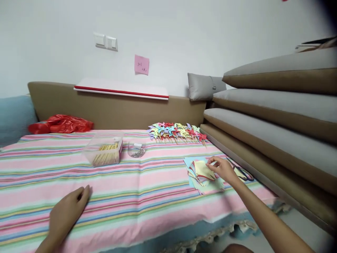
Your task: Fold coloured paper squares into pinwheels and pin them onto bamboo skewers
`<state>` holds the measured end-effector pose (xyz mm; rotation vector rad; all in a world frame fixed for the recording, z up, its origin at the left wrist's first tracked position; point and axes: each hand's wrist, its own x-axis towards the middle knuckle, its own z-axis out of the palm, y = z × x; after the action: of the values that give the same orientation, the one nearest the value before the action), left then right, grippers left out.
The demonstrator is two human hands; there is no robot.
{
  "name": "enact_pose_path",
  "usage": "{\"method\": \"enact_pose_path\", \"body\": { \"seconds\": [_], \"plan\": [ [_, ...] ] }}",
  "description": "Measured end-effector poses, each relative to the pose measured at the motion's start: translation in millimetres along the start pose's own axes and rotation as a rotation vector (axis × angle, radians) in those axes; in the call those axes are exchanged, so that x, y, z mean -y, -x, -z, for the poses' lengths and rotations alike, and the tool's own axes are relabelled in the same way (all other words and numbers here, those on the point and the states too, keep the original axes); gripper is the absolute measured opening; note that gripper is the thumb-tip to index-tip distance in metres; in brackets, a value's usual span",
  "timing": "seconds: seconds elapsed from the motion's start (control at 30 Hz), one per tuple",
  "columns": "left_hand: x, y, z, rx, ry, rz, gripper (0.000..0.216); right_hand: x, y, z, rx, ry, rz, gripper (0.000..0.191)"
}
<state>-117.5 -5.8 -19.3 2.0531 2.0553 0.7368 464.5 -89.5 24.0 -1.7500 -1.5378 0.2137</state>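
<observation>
Both left hand and right hand curl narrow, grip unclear; paper lies near right edge of cloth, likely for reach.

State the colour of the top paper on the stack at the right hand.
The top paper is pale yellow, seen in the head view.

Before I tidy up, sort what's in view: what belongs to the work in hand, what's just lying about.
Likely part of the work:
paper squares by the right hand
scissors
thin sticks
small silvery pieces
pinwheels

Apparently just lying about:
red plastic bag
grey pillow
pink note
</observation>
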Motion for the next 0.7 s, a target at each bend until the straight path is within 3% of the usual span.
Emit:
{"method": "enact_pose_path", "body": {
  "seconds": [0.17,0.3,0.5,0.7],
  "plan": [
    [-10.4,5.1,10.7,0.091,-0.141,-0.035,0.054,-22.1,33.3,-12.6,-0.056,0.13,-0.011,0.026],
    [-2.2,6.5,4.8,0.084,-0.137,-0.041,0.051,-29.7,25.3,-22.2,-0.005,0.181,0.041,0.024],
    [10.6,15.5,-5.0,0.025,-0.109,-0.021,0.045,-38.6,13.0,-35.9,0.143,0.205,0.097,0.037],
    [5.3,17.3,-3.6,0.027,-0.11,0.02,0.047,-39.7,12.6,-33.8,0.227,0.234,0.114,0.042]
  ]
}}
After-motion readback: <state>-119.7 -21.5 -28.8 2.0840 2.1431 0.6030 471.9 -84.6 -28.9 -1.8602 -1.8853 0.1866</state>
